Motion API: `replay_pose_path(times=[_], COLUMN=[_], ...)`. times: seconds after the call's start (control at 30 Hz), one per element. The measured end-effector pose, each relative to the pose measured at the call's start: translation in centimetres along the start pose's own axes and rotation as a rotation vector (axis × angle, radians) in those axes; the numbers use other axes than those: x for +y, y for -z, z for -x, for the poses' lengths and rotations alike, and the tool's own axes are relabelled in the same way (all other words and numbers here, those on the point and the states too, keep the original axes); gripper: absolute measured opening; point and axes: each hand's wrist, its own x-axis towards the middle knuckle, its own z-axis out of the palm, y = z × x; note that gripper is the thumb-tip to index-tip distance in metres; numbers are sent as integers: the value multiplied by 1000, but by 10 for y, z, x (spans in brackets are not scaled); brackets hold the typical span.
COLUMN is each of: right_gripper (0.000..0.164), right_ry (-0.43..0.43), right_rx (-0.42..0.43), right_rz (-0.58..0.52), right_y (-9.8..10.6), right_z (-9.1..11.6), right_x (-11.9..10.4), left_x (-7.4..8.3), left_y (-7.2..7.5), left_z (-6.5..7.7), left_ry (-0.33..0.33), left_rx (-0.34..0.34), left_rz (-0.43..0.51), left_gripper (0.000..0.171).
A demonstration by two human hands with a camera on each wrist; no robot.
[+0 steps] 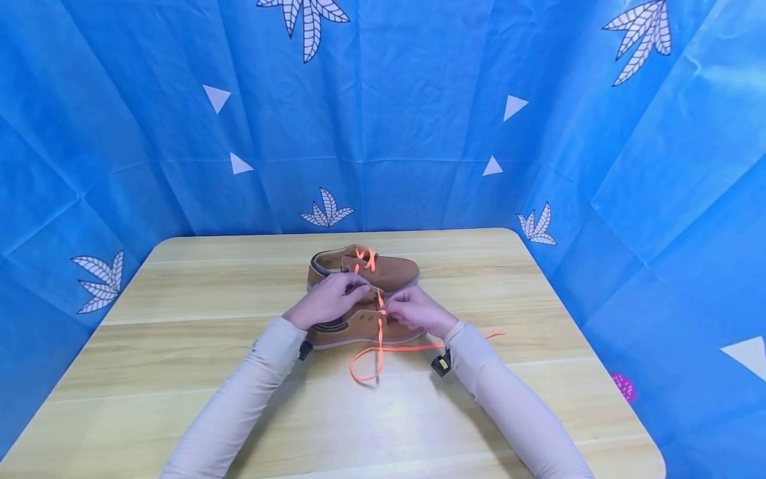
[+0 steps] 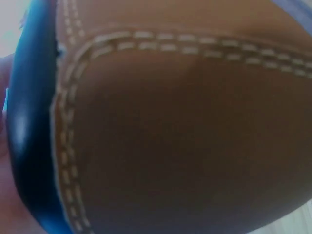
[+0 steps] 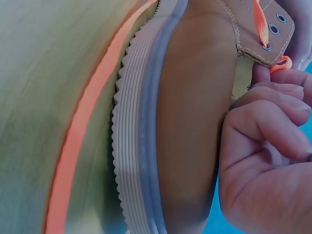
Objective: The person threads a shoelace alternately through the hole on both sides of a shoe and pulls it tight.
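Observation:
A brown shoe point(image 1: 359, 328) with an orange lace point(image 1: 380, 346) partly threaded through its eyelets lies toe to the right between the hands. My left hand point(image 1: 329, 301) reaches over the shoe's opening, its thumb and fingers bent at the upper beside the tongue; exact contact is hidden. In the left wrist view the stitched brown heel point(image 2: 185, 131) fills most of the frame. My right hand point(image 1: 421, 310) is at the front of the lacing. In the right wrist view its curled fingers pinch near a small lace loop point(image 3: 282, 64) under the eyelet flap.
A second brown shoe point(image 1: 395, 271), laced in orange, stands right behind the first. The lace's long end point(image 1: 495, 334) runs right across the wooden table point(image 1: 179, 372), under the right wrist. A blue patterned curtain point(image 1: 407, 133) surrounds the table's back and sides.

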Motion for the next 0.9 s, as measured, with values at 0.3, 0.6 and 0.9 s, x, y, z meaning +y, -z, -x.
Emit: replay_pose_path(times=[0.3,0.6,0.9], right_gripper=[28,36,26], right_ry=[-21,-46,-41], right_rx=[-19,-50,44], right_rz=[1,31,134], right_y=[1,1,-4], right_z=[-3,-5,-9], right_x=[1,-3,-3], left_x=[2,2,2], left_y=[0,1,1], left_z=[0,1,2], left_ry=[21,24,-18], left_rx=[-2,-3,-43], left_rz=[12,11,3], left_gripper=[30,31,19])
